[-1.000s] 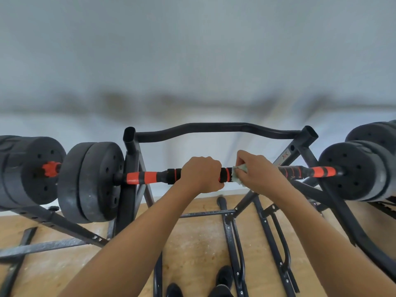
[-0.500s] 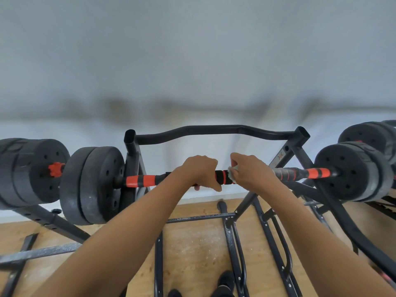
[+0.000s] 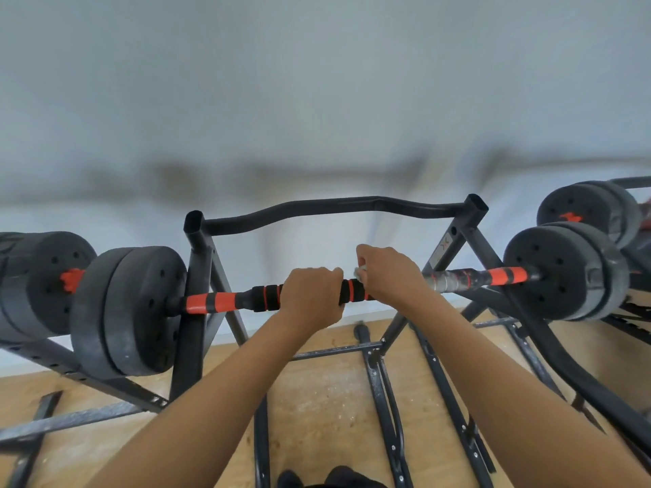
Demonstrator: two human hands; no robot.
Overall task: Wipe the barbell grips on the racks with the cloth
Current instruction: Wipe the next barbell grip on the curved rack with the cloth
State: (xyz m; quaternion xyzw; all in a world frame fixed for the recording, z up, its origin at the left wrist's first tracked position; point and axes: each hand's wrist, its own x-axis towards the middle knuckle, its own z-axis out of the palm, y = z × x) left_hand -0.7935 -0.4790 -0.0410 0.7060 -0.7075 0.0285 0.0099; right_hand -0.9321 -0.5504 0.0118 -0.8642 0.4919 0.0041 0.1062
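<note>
A barbell (image 3: 218, 301) with a black and orange striped grip lies across a black metal rack (image 3: 197, 241), with black weight plates (image 3: 134, 311) at each end. My left hand (image 3: 311, 294) grips the bar's middle from above. Just right of it, my right hand (image 3: 387, 274) is wrapped round the bar and holds a pale cloth (image 3: 360, 272) against it; only a small edge of the cloth shows beside my thumb. Right of that hand the bar looks dull grey (image 3: 447, 279).
A second loaded barbell (image 3: 591, 213) lies on a rack at the far right, and another plate (image 3: 31, 283) is at the far left. Black rack legs and crossbars (image 3: 384, 399) spread over the wooden floor below. A pale wall stands close behind. My shoes (image 3: 331, 479) show at the bottom.
Both hands stay on the bar; my right hand with the cloth has shifted slightly left along the grip. The view has drifted, so the right-hand plates sit further left and higher.
</note>
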